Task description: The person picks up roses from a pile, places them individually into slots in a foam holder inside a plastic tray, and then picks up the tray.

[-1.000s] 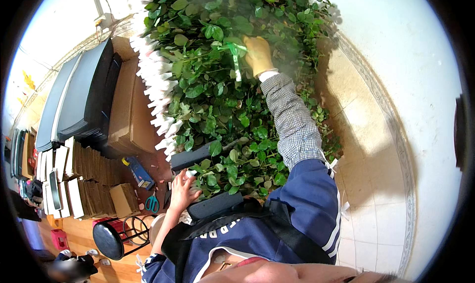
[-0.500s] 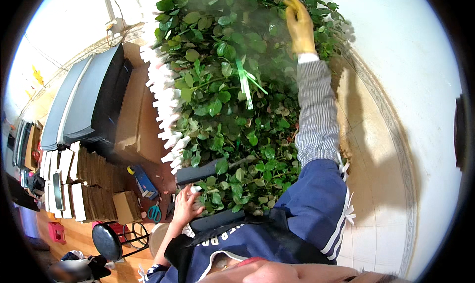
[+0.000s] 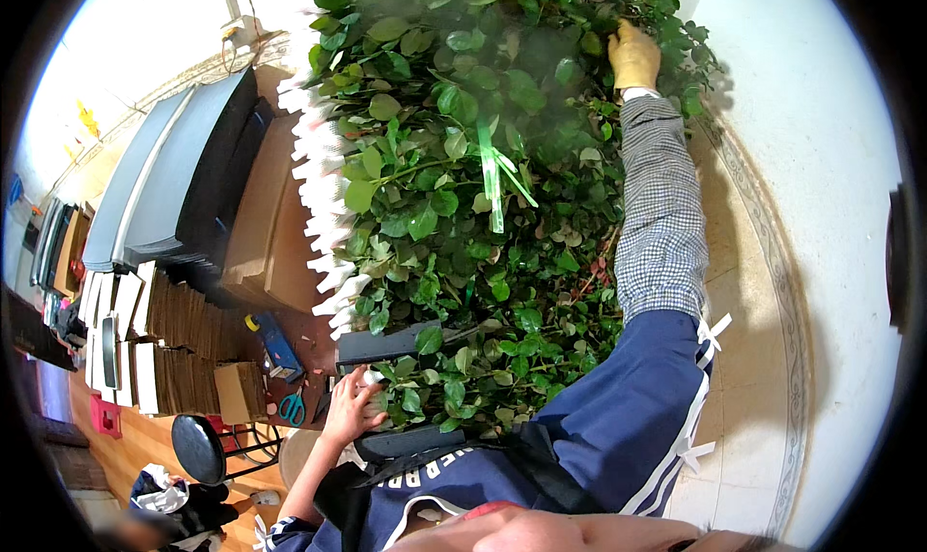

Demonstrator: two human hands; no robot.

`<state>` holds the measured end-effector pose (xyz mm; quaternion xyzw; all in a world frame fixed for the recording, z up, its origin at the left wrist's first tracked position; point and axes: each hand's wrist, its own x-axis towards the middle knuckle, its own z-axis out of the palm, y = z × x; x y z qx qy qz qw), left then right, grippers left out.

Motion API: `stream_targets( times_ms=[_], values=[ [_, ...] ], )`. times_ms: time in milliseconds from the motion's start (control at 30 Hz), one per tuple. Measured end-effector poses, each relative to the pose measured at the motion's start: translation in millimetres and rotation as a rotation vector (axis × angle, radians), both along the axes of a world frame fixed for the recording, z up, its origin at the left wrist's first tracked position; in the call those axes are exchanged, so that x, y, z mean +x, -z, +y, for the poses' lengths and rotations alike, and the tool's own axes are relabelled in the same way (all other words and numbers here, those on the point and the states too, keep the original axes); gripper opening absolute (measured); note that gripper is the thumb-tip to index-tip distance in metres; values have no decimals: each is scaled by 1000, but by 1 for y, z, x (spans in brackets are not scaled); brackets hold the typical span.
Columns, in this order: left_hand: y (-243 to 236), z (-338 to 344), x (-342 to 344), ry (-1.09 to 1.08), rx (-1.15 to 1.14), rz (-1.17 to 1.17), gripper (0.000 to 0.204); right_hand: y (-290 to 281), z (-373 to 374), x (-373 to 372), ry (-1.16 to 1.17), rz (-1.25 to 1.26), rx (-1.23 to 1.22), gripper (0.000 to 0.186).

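Note:
A long, dense pile of leafy green stems (image 3: 425,219) lies before me, with white netted sleeves (image 3: 323,180) lined up along its left side. My left hand (image 3: 350,412) is bare and lies at the near left corner, its fingers apart over a white-sleeved end (image 3: 375,378). At the far right, my right hand (image 3: 634,59) wears a yellow glove. Its fingers are curled in against the foliage, and what they grip is hidden by leaves. A green tie strip (image 3: 492,180) hangs loose on the middle of the pile.
Dark padded bars (image 3: 391,342) cross the pile's near end. To the left are stacked grey sheets (image 3: 188,180), folded cardboard (image 3: 179,311), blue-handled scissors (image 3: 293,408), a blue box (image 3: 278,347) and a black stool (image 3: 199,450). A white wall (image 3: 821,117) bounds the right.
My right hand has moved rightward and slightly down, and its fingers have curled in from a stretched pose. My left hand stays by the same white-sleeved end. The whole view has shifted a little.

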<state>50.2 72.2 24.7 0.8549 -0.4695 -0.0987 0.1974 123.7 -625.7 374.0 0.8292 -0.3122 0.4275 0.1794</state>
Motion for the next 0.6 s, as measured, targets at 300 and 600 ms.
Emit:
stream_targets(
  times_ms=[300,600],
  values=[
    [7,-4,7,13,-52,-18,61,-105,47,-63,35,-144,-378,33],
    [14,1,3,11,-107,-7,65,-76,82,-184,-154,-482,5,34]
  ],
)
